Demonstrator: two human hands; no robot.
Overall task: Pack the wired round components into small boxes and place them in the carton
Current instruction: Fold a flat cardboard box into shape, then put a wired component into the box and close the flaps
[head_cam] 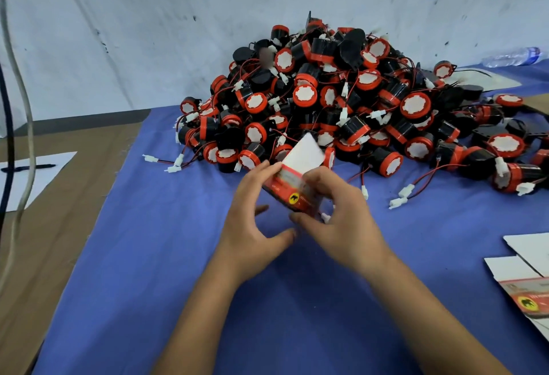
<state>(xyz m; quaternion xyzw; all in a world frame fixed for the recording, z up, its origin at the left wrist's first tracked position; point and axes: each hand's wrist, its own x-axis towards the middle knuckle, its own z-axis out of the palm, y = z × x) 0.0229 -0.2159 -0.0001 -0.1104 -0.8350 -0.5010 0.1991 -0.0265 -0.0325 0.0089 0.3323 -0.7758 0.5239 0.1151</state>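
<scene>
Hands are both on one small box (292,189), held just above the blue cloth (166,255) right in front of the pile. The left hand (255,220) has its fingers curled against the box's left side with the thumb sticking out below, and the right hand (335,214) wraps it from the right, fingers bent over the top edge and thumb tucked under. The box is red with a yellow round logo, tilted, and its white flap (303,153) stands open, pointing up toward the heap. Bit blurry, so I can't tell if anything is inside yet.

Behind it sits the huge pile of wired round components (341,101), black bodies with red caps and white centres, red and black wires and white plugs spilling everywhere. The front of the heap is practically touching the flap, and loose plugs (401,196) trail onto the cloth just right of the right hand.

Other stuff: flat unfolded boxes (528,279) stacked at the right edge, a plastic water bottle (514,56) lying far back right against the white wall (148,18), and on the left a sheet of white paper (32,178) with a pen (28,168) on brown cardboard (59,226). Cables (25,107) hang down the left side.
</scene>
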